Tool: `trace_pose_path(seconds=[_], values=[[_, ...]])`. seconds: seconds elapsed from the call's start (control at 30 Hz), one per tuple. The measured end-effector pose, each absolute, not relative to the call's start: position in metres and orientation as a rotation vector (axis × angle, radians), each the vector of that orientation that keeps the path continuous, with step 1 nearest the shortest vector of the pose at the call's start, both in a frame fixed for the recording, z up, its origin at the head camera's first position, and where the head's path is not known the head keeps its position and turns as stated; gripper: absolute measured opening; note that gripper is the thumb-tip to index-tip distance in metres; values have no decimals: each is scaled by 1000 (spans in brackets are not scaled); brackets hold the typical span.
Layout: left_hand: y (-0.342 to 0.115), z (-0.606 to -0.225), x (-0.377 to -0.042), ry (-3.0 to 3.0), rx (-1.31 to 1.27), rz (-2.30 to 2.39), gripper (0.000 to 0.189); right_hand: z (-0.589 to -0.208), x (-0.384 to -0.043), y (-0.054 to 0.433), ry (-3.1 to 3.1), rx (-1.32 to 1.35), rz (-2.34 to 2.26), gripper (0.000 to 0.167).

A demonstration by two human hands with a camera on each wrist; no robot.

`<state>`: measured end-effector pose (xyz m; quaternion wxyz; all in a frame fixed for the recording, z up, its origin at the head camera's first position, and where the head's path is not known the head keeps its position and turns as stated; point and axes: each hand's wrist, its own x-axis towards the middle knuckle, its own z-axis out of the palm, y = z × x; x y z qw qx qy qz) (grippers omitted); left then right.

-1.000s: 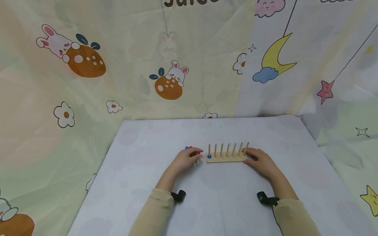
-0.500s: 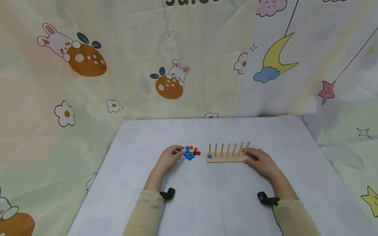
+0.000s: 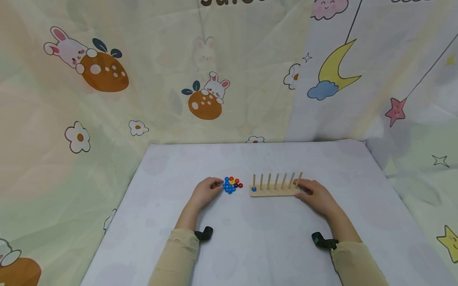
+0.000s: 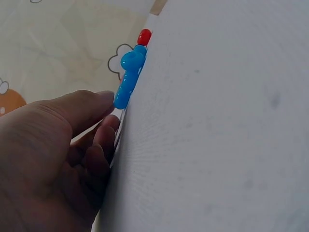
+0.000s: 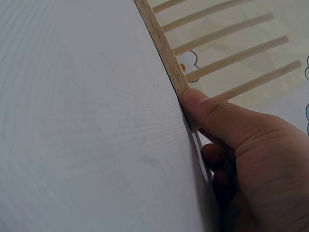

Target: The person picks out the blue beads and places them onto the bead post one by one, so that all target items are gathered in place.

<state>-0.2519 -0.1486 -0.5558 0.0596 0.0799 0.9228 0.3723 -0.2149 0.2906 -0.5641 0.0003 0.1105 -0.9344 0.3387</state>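
A small cluster of beads (image 3: 229,187), mostly blue with some red, yellow and a dark one, lies on the table left of a wooden peg board (image 3: 273,193). One blue bead (image 3: 254,189) sits low on the board's leftmost peg. My left hand (image 3: 206,190) is at the cluster's left edge, fingers loosely curved. In the left wrist view its thumb tip comes right up to the nearest blue bead (image 4: 120,100). My right hand (image 3: 316,194) grips the board's right end, thumb on the front edge in the right wrist view, its other fingers partly hidden behind.
The board carries a row of several upright pegs (image 3: 276,181), bare except for the leftmost. A white cloth covers the table (image 3: 257,242), and a printed curtain (image 3: 161,79) hangs behind its far edge. A black wrist camera (image 3: 204,234) sits on the left wrist.
My left hand has moved left from over the beads to their left side, uncovering the cluster, and its fingers have since drawn in slightly. My right hand and the board stay put.
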Motion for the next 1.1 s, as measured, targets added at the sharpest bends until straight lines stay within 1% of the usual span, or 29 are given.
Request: trace_pose_path(seconds=[0.6,1.1], values=[[-142,-556,-257,2860,268,1001,24,-564,-214,291,-2919,350,1055,51],[-144,-557,-255,2867,244,1017,21,-561,-212,288,-2919,350,1070,50]])
